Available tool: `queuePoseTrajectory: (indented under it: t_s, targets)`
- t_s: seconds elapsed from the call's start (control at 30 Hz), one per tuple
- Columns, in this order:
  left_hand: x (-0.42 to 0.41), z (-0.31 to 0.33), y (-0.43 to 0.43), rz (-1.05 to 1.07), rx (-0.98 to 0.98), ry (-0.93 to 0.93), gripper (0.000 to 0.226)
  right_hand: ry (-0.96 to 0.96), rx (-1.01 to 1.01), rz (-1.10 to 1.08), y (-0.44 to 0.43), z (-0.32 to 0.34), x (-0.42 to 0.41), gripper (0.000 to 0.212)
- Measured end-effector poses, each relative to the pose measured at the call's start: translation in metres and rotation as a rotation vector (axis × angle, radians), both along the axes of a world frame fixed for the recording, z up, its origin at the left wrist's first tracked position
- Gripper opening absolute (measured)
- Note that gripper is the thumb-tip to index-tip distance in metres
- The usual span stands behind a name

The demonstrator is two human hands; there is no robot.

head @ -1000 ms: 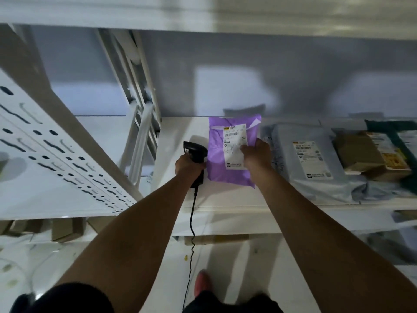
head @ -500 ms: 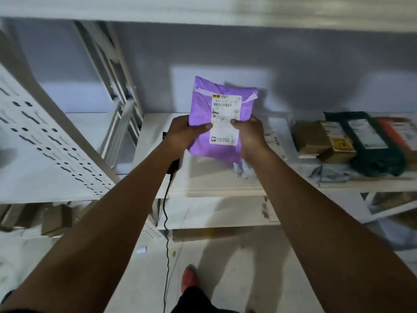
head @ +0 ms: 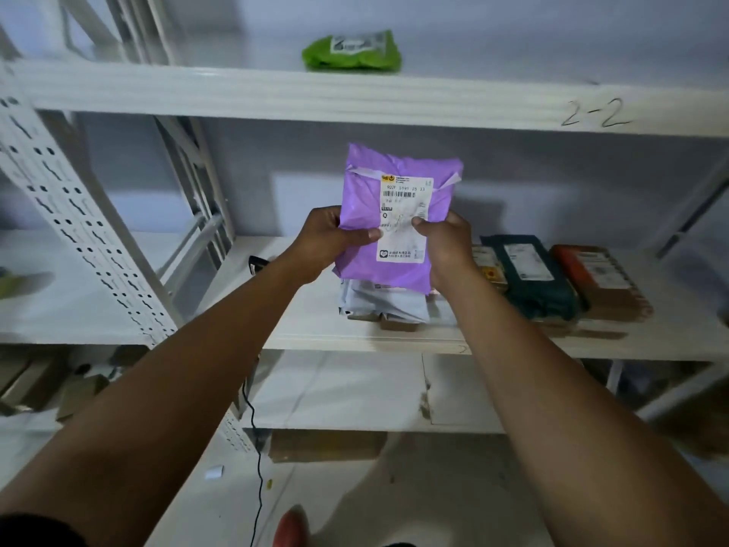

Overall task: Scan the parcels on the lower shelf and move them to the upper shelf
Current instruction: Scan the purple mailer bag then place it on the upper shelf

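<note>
I hold a purple mailer parcel (head: 398,215) upright in the air above the lower shelf (head: 307,333), its white label facing me. My left hand (head: 331,240) grips its left edge with the thumb across the front. My right hand (head: 443,240) grips its right side, thumb on the label. The black barcode scanner (head: 258,265) lies on the lower shelf to the left, mostly hidden by my left forearm, its cable hanging down. A green parcel (head: 352,50) lies on the upper shelf (head: 355,100), above the purple one.
On the lower shelf lie a pale grey mailer (head: 384,304), a dark green parcel (head: 530,276) and brown cardboard boxes (head: 599,282). A perforated white upright (head: 75,230) stands at the left. Another shelf board (head: 335,392) sits below, with cartons underneath.
My left hand let go of the scanner, which now lies on the shelf, and took the parcel's left edge. Both hands raised the purple parcel; the view tilted up to show the upper shelf.
</note>
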State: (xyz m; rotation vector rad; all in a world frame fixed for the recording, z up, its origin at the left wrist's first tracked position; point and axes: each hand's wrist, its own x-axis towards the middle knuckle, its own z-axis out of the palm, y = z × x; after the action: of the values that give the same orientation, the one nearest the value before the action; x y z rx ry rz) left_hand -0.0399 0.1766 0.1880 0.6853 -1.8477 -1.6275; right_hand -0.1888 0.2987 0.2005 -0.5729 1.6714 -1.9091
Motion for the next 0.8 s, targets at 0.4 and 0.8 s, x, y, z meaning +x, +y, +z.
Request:
queuePoseTrajectory:
  t_s: [0.4, 0.8]
  targets:
    - [-0.006, 0.091, 0.057, 0.174, -0.238, 0.170, 0.023, 0.159, -0.243, 0.068, 0.038, 0.082, -0.011, 0.024]
    - [-0.031, 0.217, -0.033, 0.657, -0.750, 0.024, 0.031, 0.311, -0.070, -0.142, -0.051, 0.211, -0.085, 0.048]
